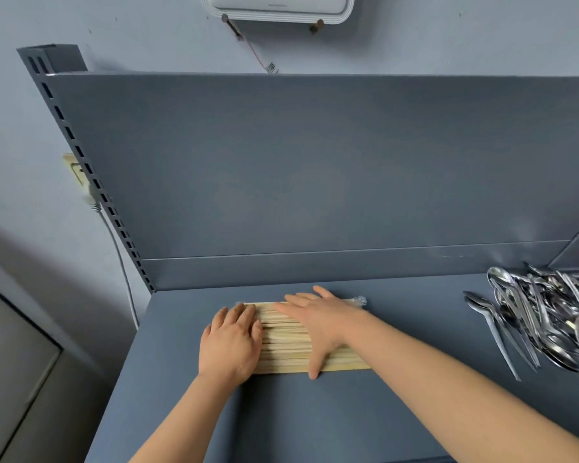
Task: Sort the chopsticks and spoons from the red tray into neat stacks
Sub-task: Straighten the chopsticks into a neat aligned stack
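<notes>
Pale wooden chopsticks (284, 342) lie side by side in a flat, even row on the grey shelf (398, 412), ends roughly aligned. The left hand (229, 342) and right hand (318, 324) press on them with flat, straight fingers. Shiny metal spoons (542, 315) sit heaped at the right.

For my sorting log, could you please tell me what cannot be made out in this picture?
Head view, chopsticks: left ends and part of the top covered by the left hand and right hand.
Head view, spoons: pile cut off by the right edge; count unclear.
Head view, red tray: outside the frame.
</notes>
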Action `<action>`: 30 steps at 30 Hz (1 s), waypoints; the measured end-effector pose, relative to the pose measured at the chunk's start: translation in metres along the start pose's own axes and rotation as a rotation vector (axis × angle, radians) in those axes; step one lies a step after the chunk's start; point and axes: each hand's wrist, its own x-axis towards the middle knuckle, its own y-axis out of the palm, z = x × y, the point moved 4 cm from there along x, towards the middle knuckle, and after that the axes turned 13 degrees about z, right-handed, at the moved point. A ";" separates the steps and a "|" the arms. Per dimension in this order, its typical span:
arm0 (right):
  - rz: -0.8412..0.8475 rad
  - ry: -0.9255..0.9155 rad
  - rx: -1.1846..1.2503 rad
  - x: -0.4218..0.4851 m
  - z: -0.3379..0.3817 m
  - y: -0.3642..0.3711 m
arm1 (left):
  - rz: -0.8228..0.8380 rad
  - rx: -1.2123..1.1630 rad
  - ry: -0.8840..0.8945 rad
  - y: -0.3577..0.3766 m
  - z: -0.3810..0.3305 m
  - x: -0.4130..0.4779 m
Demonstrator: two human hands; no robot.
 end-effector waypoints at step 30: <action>-0.340 0.257 0.310 -0.032 -0.008 0.068 | -0.031 -0.519 0.044 0.019 0.017 -0.027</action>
